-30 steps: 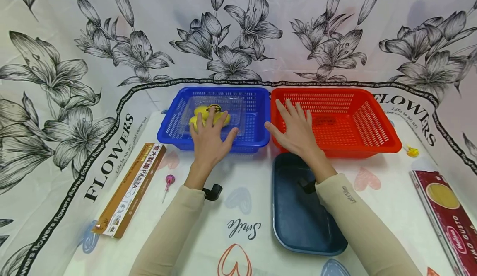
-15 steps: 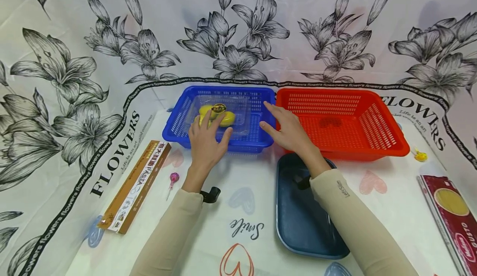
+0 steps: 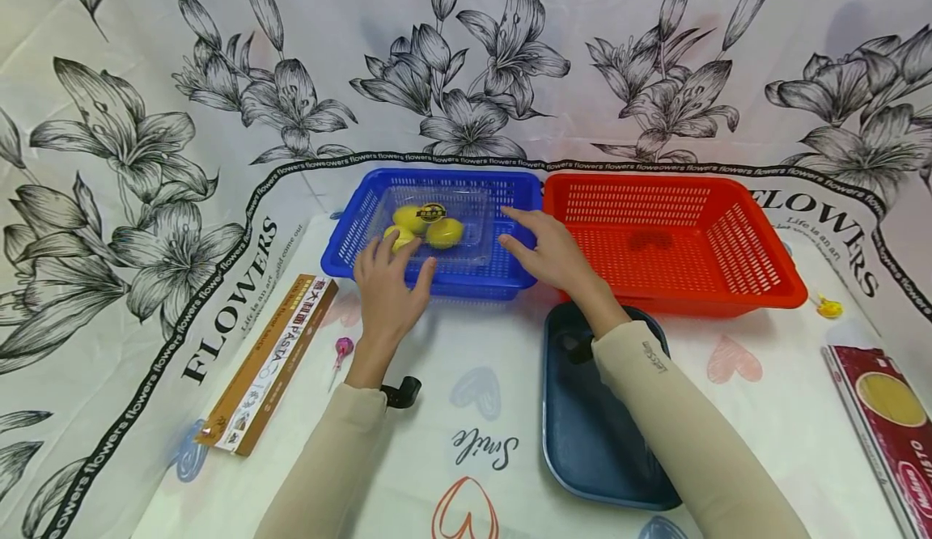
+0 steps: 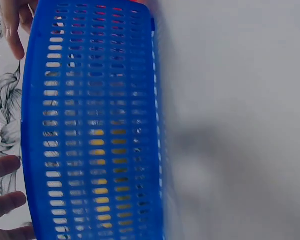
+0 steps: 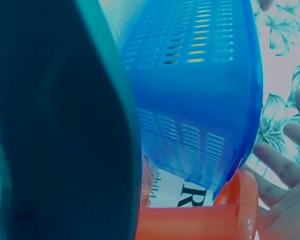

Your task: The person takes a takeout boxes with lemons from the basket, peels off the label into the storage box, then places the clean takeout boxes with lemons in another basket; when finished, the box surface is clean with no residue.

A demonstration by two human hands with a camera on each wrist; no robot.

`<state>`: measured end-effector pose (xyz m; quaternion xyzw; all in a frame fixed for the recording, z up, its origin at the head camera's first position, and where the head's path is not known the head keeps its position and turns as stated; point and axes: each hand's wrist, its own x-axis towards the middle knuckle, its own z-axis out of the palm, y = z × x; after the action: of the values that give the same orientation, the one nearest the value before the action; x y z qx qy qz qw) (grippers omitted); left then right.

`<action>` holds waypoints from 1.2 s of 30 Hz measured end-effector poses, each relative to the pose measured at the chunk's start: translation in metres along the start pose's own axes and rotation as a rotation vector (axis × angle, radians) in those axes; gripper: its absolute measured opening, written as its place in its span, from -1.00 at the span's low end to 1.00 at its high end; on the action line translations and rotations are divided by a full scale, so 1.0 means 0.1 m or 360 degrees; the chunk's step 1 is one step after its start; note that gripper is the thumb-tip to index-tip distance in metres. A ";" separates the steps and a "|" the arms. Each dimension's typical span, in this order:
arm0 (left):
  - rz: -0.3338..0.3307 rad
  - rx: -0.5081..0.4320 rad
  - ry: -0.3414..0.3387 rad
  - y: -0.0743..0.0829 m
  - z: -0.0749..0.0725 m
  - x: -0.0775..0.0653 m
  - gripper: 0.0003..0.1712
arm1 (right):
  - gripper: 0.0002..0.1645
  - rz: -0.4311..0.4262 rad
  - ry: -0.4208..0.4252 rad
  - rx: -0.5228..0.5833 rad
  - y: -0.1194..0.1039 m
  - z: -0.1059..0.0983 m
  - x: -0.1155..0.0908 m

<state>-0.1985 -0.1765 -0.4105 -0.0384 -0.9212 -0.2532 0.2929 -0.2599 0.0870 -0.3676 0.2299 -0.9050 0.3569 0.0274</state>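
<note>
A blue basket (image 3: 520,280) stands at the back, holding a clear plastic box (image 3: 475,235) of yellow lemons (image 3: 445,233). My left hand (image 3: 387,300) hovers over the basket's front rim near the box, its fingers spread and slightly bent with nothing in them. Over the right side of that basket is my right hand (image 3: 555,257), thumb and fingers apart and likewise holding nothing. In the left wrist view, the left fingertips (image 4: 10,200) are beside the basket's rim; whether they touch it I cannot tell.
A red basket (image 3: 728,300) adjoins the blue one on the right. A dark blue tray (image 3: 604,442) lies under my right forearm. At left are a pasta box (image 3: 269,365) and a lollipop (image 3: 344,348); at right, a yellow-wrapped candy (image 3: 828,307) and a dark red box (image 3: 884,434).
My left hand has drawn back and slightly left, away from the lemons. The right hand has shifted left from the red basket's edge to over the blue basket.
</note>
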 end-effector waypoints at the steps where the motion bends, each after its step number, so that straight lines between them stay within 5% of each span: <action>1: 0.0000 -0.0001 0.0009 -0.03 -0.01 -0.01 -0.48 | -0.28 -0.0003 0.0005 0.0003 -0.01 0.01 0.01; 10: -0.0037 0.0046 0.0052 -0.20 -0.07 -0.11 -0.49 | -0.38 -0.0059 0.0027 0.0133 -0.04 0.10 0.16; 17: -0.0079 0.0100 0.0105 -0.32 -0.12 -0.17 -0.50 | -0.42 0.0034 0.0004 0.0283 -0.11 0.10 0.25; 36: -0.0440 0.0017 0.0173 -0.68 -0.23 -0.22 -0.34 | -0.45 0.0172 0.0003 0.0431 -0.08 0.20 0.42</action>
<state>-0.1834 -0.2456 -0.4370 0.1043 -0.9018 -0.2880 0.3049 -0.2914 0.0520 -0.3685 0.1821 -0.8596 0.4770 -0.0224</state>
